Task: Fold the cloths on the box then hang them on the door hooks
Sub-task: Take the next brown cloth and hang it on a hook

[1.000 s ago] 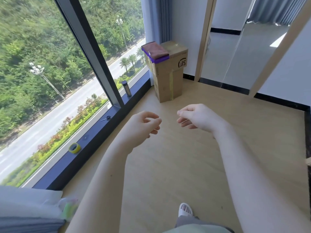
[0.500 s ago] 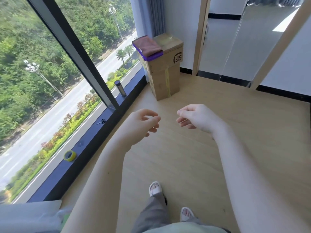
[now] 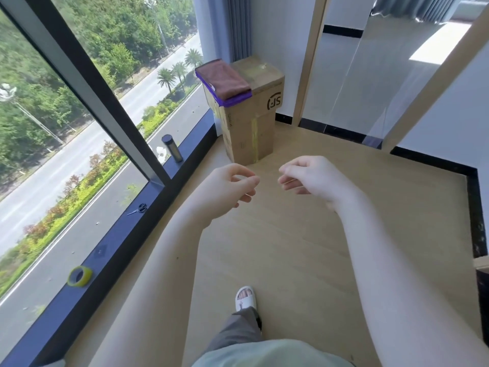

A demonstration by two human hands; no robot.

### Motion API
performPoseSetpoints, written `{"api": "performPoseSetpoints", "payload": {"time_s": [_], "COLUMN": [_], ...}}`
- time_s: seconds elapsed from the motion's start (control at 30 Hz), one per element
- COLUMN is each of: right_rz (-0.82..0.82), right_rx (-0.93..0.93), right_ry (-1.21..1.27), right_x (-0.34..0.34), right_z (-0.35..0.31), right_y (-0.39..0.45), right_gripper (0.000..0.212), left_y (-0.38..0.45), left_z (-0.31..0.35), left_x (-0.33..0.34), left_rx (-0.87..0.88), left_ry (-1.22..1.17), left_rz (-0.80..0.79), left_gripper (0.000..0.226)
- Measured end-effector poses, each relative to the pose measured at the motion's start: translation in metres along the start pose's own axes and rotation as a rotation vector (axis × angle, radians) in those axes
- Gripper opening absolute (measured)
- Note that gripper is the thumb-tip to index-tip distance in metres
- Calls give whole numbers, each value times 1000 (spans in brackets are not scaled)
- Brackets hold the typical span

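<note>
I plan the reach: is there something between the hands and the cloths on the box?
Nothing visible. Only bare floor lies between the left hand, the right hand and the box holding the cloths.

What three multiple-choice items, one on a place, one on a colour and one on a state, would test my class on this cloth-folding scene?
1. Where do the cloths lie?
A. on the floor
B. on top of the cardboard box
C. on the window sill

2. What colour is the top cloth?
A. brown
B. white
C. green

3. What do the hands hold?
A. scissors
B. a cloth
C. nothing

Key: 1 B, the cloths sit on the cardboard box. 2 A, brown lies over purple. 3 C, the left hand and right hand hang loosely curled above the floor, short of the box.
</note>
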State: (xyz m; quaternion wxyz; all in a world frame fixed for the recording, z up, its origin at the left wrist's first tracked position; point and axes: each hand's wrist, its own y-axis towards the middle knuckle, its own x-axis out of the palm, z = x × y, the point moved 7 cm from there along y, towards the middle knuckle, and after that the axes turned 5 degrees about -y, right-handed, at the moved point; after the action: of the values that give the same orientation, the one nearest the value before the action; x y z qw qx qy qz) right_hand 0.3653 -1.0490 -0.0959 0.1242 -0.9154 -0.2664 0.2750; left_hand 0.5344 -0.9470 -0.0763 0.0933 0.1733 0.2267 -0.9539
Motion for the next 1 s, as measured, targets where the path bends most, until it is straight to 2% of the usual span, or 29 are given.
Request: {"api": "performPoseSetpoints", "payload": {"time_s": [0.23,0.53,1.0], "right_rz": [24,43,-75], "right_rx": [1,61,-20], "right_ry": [3,32,-18], "right_x": [15,-1,-45], "right_z": [-30,-42,-86], "right_y": [58,110,263], "right_gripper": [19,18,18], "left_y": [62,124,248], "left_z": [1,16,73], "left_x": [-42,-58,-86], "left_rx": [6,6,6], "left_ry": [16,51,8], "left_rz": [-33,-103,0], "left_gripper": [18,16,11]}}
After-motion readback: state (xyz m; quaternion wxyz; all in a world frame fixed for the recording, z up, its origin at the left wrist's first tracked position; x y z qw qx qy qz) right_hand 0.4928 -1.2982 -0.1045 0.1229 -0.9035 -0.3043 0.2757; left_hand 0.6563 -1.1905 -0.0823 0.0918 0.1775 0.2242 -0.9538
